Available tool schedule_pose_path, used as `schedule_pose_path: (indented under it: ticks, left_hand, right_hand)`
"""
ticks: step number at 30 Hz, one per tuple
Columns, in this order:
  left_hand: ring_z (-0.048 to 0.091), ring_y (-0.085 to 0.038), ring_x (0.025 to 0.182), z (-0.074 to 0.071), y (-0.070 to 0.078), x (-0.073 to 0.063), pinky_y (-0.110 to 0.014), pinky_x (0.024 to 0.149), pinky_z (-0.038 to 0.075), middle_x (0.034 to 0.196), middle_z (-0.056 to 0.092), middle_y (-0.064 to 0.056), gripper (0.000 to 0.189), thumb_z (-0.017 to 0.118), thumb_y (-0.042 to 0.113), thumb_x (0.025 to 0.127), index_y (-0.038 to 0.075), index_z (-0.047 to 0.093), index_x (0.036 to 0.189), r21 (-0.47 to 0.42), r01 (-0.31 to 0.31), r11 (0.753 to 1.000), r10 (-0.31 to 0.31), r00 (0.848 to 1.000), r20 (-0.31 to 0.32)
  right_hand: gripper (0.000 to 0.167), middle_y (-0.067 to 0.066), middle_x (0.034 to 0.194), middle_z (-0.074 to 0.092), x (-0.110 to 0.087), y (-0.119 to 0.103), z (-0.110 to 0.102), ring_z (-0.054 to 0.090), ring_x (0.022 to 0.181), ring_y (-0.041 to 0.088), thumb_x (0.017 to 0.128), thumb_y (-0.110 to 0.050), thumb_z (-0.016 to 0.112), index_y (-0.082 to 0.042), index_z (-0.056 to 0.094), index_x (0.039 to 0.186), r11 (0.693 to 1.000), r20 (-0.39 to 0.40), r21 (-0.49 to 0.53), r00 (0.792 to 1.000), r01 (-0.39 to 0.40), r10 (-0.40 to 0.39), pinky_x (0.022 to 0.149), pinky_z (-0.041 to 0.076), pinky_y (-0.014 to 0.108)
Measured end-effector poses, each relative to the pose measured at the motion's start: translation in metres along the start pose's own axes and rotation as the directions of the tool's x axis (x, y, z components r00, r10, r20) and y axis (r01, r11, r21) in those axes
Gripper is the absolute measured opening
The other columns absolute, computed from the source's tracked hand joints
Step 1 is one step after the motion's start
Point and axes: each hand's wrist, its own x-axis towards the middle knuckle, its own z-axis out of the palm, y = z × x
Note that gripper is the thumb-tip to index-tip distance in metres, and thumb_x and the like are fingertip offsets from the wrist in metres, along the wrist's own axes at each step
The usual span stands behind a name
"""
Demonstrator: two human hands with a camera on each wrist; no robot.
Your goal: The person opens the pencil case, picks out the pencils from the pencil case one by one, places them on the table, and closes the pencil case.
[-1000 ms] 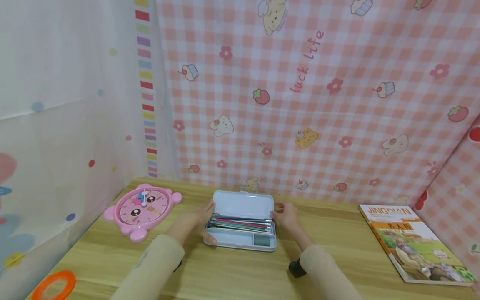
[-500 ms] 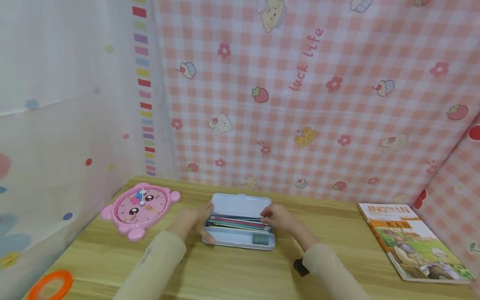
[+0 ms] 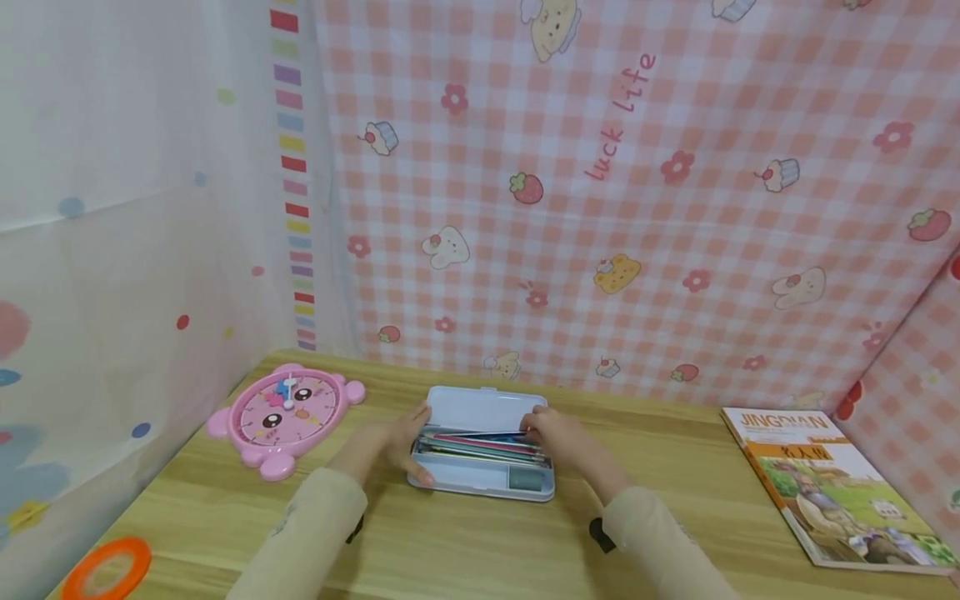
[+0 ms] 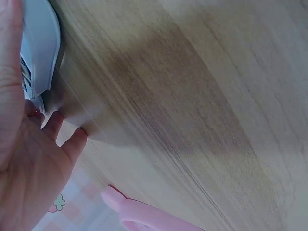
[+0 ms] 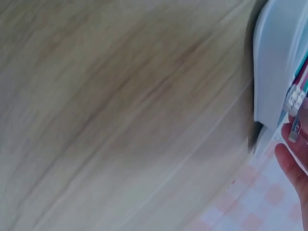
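Observation:
A pale blue pencil case (image 3: pixel 465 477) lies with its lid (image 3: pixel 483 408) raised behind it. Several pencils (image 3: pixel 480 447) fill its back compartment, and a grey-green block (image 3: pixel 526 477) sits at the front right. My left hand (image 3: pixel 382 448) holds the left end of the case, thumb at the front corner and index finger by the lid; its other fingers (image 4: pixel 74 144) reach down beside it. At the right end, my right hand (image 3: pixel 561 435) pinches a pencil (image 5: pixel 295 130) near its eraser end, above the others. The fingertips are partly hidden from the head view.
A pink toy clock (image 3: pixel 288 421) lies left of the case. An orange ring (image 3: pixel 108 571) is at the near left. A book (image 3: pixel 840 492) lies at the right on the wooden table (image 3: pixel 480 550). Patterned cloth (image 3: pixel 480 208) hangs behind the table.
My right hand has moved from the case's right edge inward over the pencils and taken hold of one by its end. The left hand stays at the left end.

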Motion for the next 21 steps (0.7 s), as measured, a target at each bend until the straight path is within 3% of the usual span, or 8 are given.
schedule_pose_path:
  ticks: [8,15,21]
  left_hand:
    - [0.008,-0.037,0.141,-0.001,-0.001,0.000,-0.044,0.115,0.014,0.152,0.001,-0.024,0.116,0.078,0.042,0.067,-0.008,0.006,0.143,0.009,-0.001,1.000,0.001,0.999,0.034]
    - [0.006,-0.040,0.140,-0.004,0.001,-0.003,-0.047,0.115,0.013,0.150,-0.001,-0.028,0.116,0.078,0.039,0.067,-0.011,0.005,0.142,-0.015,-0.034,0.999,0.034,0.999,0.040]
    - [0.006,-0.042,0.139,-0.005,0.001,-0.002,-0.048,0.115,0.013,0.149,-0.002,-0.031,0.115,0.077,0.040,0.069,-0.012,0.005,0.141,-0.007,-0.065,0.998,0.065,0.997,0.051]
  right_hand:
    - [0.010,0.007,0.089,0.059,-0.013,0.011,-0.013,0.060,0.081,0.019,0.085,-0.001,0.059,-0.007,0.060,0.094,0.998,-0.013,0.040,0.998,-0.056,0.056,0.071,0.052,0.034]
    - [0.009,0.009,0.089,0.059,-0.034,0.038,-0.021,0.062,0.083,0.024,0.085,0.000,0.059,-0.006,0.059,0.093,0.999,-0.077,-0.020,0.997,-0.030,0.028,0.069,0.053,0.034]
    - [0.013,0.009,0.088,0.057,-0.059,0.065,-0.035,0.063,0.082,0.026,0.084,0.003,0.058,-0.001,0.060,0.096,0.998,-0.067,-0.021,0.996,-0.056,0.054,0.067,0.053,0.032]
